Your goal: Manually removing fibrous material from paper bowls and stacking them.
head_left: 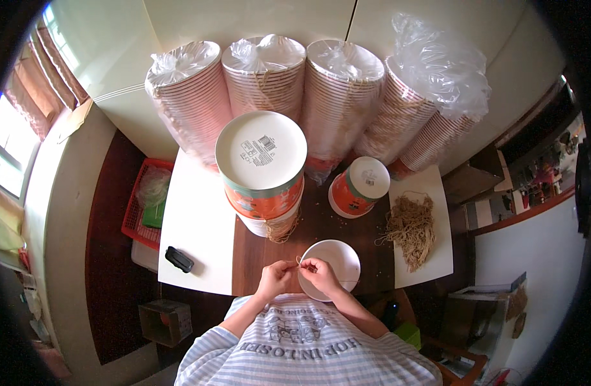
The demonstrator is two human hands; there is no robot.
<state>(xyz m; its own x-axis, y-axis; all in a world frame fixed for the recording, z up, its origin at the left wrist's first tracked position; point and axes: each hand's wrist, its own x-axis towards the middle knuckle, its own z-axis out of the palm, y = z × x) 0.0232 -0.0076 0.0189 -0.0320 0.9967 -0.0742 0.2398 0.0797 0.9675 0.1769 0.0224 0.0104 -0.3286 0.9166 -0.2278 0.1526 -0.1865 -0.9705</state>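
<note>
My left hand [277,280] and my right hand [320,275] meet at the table's near edge. Both have their fingertips pinched on a thin tan cord [299,260], which makes a small loop between them. Right under my right hand stands a white paper tub [342,256], its mouth facing up and its near side partly covered by my hand. A stack of upturned orange and green paper tubs [263,198] rises beyond my left hand, with strands of cord hanging at its lower rim. Farther right, a shorter upturned orange tub [360,186] stands alone.
A tangled heap of tan cords [411,231] lies on the table's right side. Several tall plastic-wrapped stacks of tubs [264,83] line the back. At the left are a small black object [179,259] and a red basket [136,209] beyond the white table edge.
</note>
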